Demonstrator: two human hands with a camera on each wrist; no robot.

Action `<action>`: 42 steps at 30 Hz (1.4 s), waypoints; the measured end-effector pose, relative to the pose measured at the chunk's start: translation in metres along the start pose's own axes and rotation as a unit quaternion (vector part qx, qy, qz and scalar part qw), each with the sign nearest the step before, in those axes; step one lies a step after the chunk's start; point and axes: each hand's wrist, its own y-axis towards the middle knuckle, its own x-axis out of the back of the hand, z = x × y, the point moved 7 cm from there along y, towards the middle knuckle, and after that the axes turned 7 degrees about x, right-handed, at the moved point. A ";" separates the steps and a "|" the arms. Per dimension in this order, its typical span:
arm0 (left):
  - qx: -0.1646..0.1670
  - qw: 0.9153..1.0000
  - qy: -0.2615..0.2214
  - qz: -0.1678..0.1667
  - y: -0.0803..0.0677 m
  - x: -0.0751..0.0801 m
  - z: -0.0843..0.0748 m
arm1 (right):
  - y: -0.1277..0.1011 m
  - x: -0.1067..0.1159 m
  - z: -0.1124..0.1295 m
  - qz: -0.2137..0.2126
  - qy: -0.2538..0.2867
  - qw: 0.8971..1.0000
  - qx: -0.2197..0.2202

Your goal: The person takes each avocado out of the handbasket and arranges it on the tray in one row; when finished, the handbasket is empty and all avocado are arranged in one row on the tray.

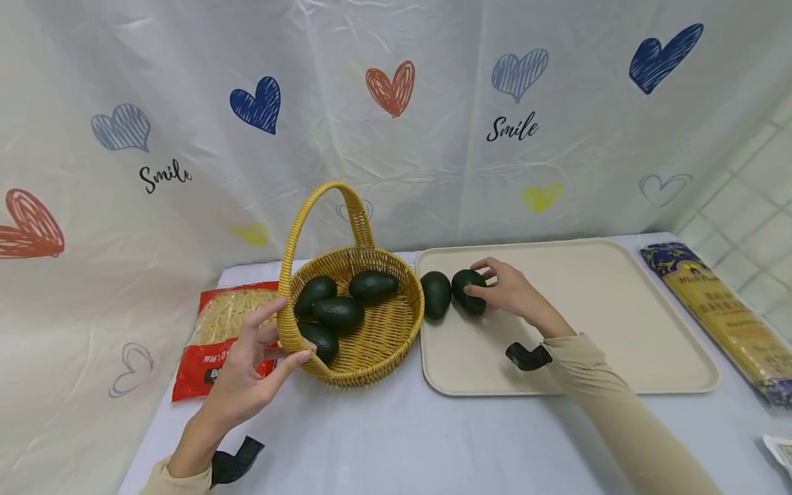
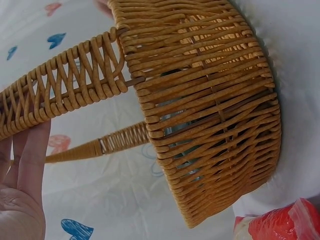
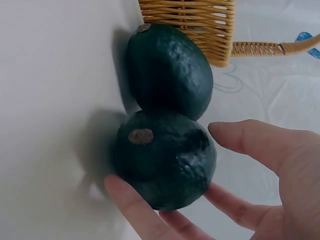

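Note:
My left hand (image 1: 243, 378) grips the handle of a yellow wicker basket (image 1: 386, 337) low on its left side, thumb and fingers on either side of it. Several dark green avocados (image 1: 339, 314) lie in the basket, mostly to its left. On the tray, my right hand (image 1: 510, 292) has its thumb and fingers curled round an avocado (image 3: 165, 155). A second avocado (image 3: 170, 70) touches that one, on the side nearer the basket. In the left wrist view, the handle (image 2: 60, 90) rises from the basket's woven wall, with fingers behind it.
A beige tray (image 1: 594, 323) stands right of the basket. A red and clear bag of pasta (image 1: 201, 357) lies at the left, partly behind the left hand. Along the tray's right side is a long yellow and purple packet (image 1: 724, 309). A heart-printed cloth (image 1: 427, 158) hangs behind the table.

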 end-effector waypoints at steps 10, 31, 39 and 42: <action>0.004 1.000 0.010 -0.003 0.000 0.000 -0.002 | -0.006 0.010 0.004 0.004 -0.003 1.000 -0.001; 0.009 1.000 0.007 -0.007 0.000 0.002 -0.004 | -0.008 -0.012 0.146 0.026 -0.139 0.970 0.197; 0.009 1.000 0.008 -0.007 0.002 0.003 -0.004 | 0.008 -0.057 0.177 0.087 -0.115 0.955 0.260; 0.013 1.000 0.007 -0.006 0.002 0.002 -0.004 | 0.016 -0.077 0.177 0.138 -0.081 0.953 0.255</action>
